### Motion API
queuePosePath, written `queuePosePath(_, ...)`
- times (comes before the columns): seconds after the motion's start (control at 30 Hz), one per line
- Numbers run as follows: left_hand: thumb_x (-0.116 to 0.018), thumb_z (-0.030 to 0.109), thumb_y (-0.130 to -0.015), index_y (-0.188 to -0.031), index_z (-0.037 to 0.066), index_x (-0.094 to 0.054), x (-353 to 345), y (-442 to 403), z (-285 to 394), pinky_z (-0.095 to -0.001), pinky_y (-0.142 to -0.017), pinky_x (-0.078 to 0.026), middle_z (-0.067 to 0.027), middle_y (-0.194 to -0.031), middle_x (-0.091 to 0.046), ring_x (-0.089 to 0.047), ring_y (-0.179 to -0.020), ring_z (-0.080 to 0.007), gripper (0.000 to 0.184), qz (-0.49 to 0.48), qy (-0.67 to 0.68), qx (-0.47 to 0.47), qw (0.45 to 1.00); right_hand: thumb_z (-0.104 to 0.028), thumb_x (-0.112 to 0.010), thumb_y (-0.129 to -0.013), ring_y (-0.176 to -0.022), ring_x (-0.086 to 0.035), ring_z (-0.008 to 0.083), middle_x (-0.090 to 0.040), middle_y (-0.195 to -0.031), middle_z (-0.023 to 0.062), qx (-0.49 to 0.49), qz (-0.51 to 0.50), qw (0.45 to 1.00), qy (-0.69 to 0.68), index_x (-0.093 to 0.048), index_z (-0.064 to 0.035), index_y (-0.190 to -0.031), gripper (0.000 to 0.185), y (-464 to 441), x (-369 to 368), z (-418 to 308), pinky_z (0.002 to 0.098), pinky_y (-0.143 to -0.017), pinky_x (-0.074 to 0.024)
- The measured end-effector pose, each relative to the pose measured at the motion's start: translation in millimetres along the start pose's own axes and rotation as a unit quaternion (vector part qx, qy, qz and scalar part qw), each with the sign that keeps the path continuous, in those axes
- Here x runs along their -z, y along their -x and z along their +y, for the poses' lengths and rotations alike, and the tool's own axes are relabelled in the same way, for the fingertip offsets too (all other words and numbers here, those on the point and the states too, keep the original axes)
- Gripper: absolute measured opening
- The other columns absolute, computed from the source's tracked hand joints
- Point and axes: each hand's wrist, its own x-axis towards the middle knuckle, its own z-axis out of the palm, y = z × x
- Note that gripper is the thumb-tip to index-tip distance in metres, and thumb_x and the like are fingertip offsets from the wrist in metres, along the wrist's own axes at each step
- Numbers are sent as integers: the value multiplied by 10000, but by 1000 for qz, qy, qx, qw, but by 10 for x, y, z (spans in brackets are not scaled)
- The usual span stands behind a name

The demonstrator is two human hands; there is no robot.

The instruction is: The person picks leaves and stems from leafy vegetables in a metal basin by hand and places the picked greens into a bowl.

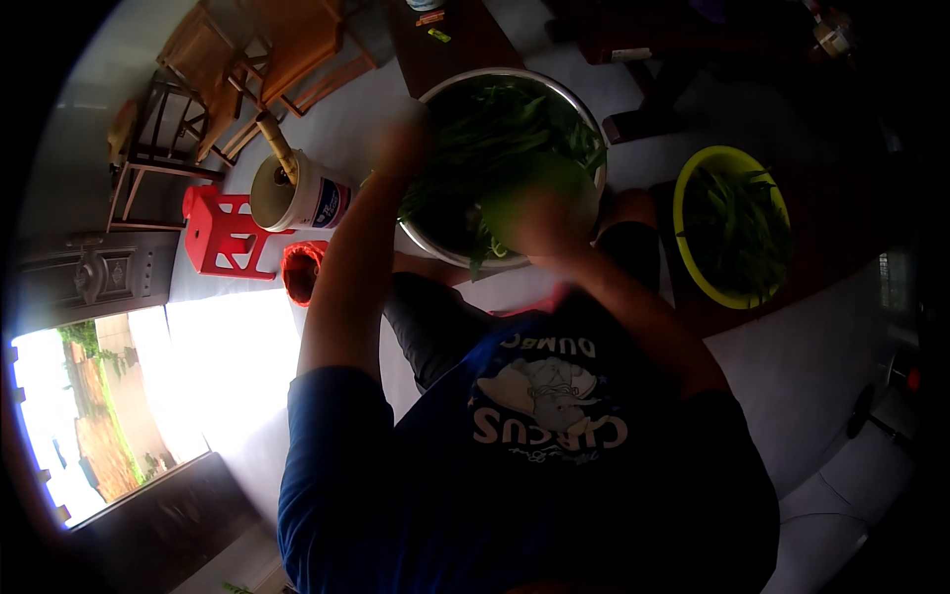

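Observation:
A large metal basin (587, 112) full of long leafy greens (505, 119) stands in front of me, between my knees. My left hand (403, 141) is over the basin's left rim, so blurred that its fingers do not show. Lower right, my right hand (549, 226) is over the basin, also smeared by motion. A bright green blur surrounds its fingers, and I cannot make out how they are bent. To the right, a yellow-green oval basin (685, 243) contains more leafy greens (740, 228), apart from both hands.
On the left stand a white bucket (269, 203) with a wooden handle in it, a red plastic stool (213, 238) and a small red container (300, 272). Wooden chairs (287, 54) are behind them. A dark bench (445, 45) reaches the metal basin's far side.

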Motion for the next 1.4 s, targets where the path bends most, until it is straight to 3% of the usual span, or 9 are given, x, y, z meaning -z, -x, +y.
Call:
queuePosePath(0.47, -602, 266, -930, -1071, 71, -686, 95, -153, -240, -441, -603, -483, -97, -943, -694, -668, -766, -235, 255, 52, 37, -96, 993, -189, -765, -841, -1065, -565, 344, -617, -1045, 170, 26, 70, 997, -2, -650, -7, -992, 263, -7, 54, -47, 495, -906, -456)
queuePosePath(0.57, -626, 254, -906, -1039, 73, -701, -276, -169, -60, -433, -598, -476, -95, -927, -689, -664, -764, -232, 237, 237, -124, -30, 963, -82, -716, -799, -930, -592, 340, -623, -963, 147, 50, 109, 991, -61, -635, -10, -956, 191, -136, 188, -121, 472, -779, -474)
queuePosePath(0.67, -643, 238, -885, -987, 76, -719, 592, 81, -64, -421, -602, -468, -99, -915, -683, -657, -757, -227, 206, 149, -40, -51, 987, 25, -668, -756, -795, -620, 336, -629, -880, 125, 75, 145, 979, -119, -619, -13, -920, 175, -209, 252, -157, 448, -652, -493)
queuePosePath(0.87, -616, 220, -909, -875, 42, -723, 680, -45, -410, -467, -644, -511, -128, -910, -680, -657, -750, -308, 211, 39, 171, -121, 977, -24, -670, -783, -823, -624, 332, -633, -895, 131, 36, 81, 989, -120, -642, -27, -931, 151, -189, 167, -138, 470, -701, -498)
queuePosePath(0.97, -613, 217, -915, -840, 39, -716, 760, -3, -435, -468, -687, -531, -138, -866, -679, -658, -746, -341, 219, 31, 108, -178, 978, -125, -663, -828, -837, -624, 324, -632, -893, 132, 36, -37, 998, -25, -668, -52, -957, 148, -209, -301, 105, 509, -752, -497)
queuePosePath(1.07, -692, 221, -892, -960, 13, -770, 945, 236, -319, -395, -698, -553, -190, -811, -722, -714, -737, -259, 232, 19, 301, -13, 953, -228, -658, -859, -990, -647, 339, -671, -1036, 159, -40, -86, 996, 2, -692, -70, -1008, 220, -577, 240, -246, 510, -890, -502)
queuePosePath(1.1, -690, 226, -894, -981, 3, -768, 930, 290, -303, -382, -682, -545, -182, -794, -720, -699, -714, -232, 252, 13, 336, 10, 942, -282, -640, -893, -1243, -574, 376, -611, -1311, 236, 157, 24, 987, -30, -658, -37, -1203, 395, -464, -229, 154, 495, -1021, -473)
queuePosePath(1.23, -683, 254, -904, -1025, -42, -753, 714, 485, -272, -332, -637, -507, -133, -738, -705, -630, -664, -138, 327, 56, 480, 95, 870, -322, -574, -960, -1438, -379, 424, -326, -1572, 306, -37, -167, 985, 1, -399, -28, -1521, 657, -917, 35, -175, 504, -1153, -347)
queuePosePath(1.4, -650, 299, -941, -1023, -80, -734, 1208, 884, -162, -311, -632, -489, -94, -722, -689, -608, -659, -127, 397, 97, 596, 214, 768, -264, -554, -961, -1442, -384, 417, -356, -1553, 304, 30, -177, 984, 2, -439, -18, -1494, 599, -947, -388, 175, 480, -1159, -351)
